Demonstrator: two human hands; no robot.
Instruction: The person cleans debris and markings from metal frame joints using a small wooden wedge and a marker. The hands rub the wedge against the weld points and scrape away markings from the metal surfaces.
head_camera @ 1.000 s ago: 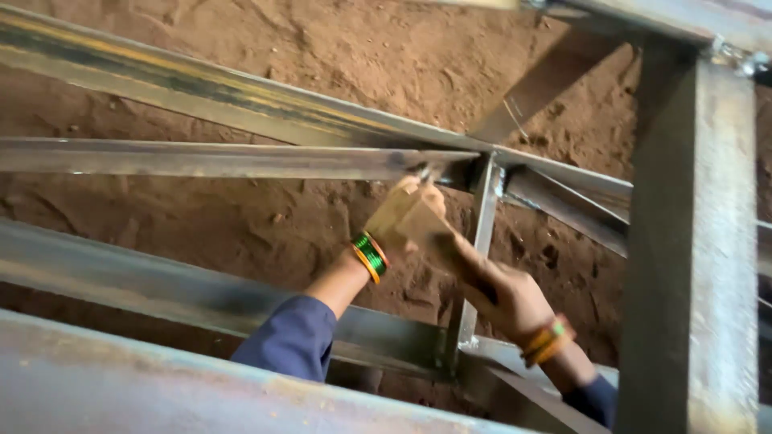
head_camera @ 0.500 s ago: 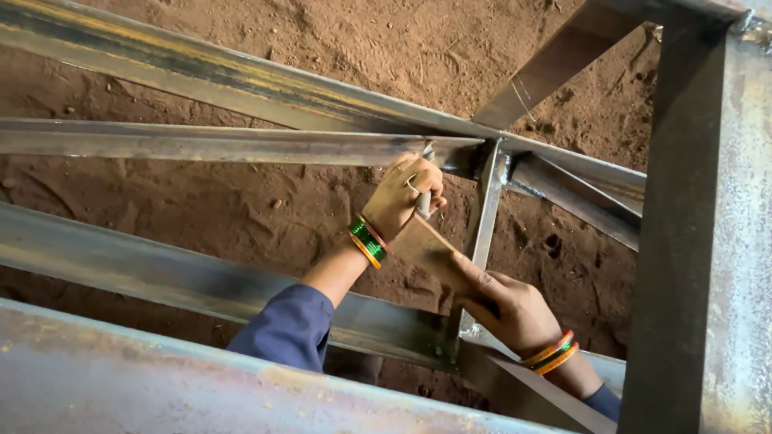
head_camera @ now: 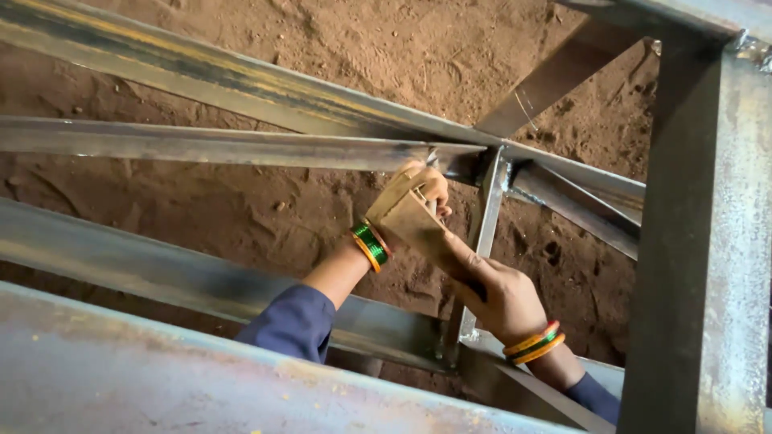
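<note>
Hands reach between steel frame bars (head_camera: pixel 241 149) above bare soil: right hand (head_camera: pixel 498 293) fingers pinching a stiff, light-looking tan sanding block (head_camera: pixel 410 217) by its lower edge, left hand (head_camera: pixel 422 189) fingers curled over its top.

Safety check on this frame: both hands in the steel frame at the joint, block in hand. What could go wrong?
1. The left hand sits tight under the horizontal steel bar; knuckles could scrape its edge.
2. The right hand holds the tan block by one end; it might slip and drop to the soil.
3. Bangles could snag on the upright bar.
</note>
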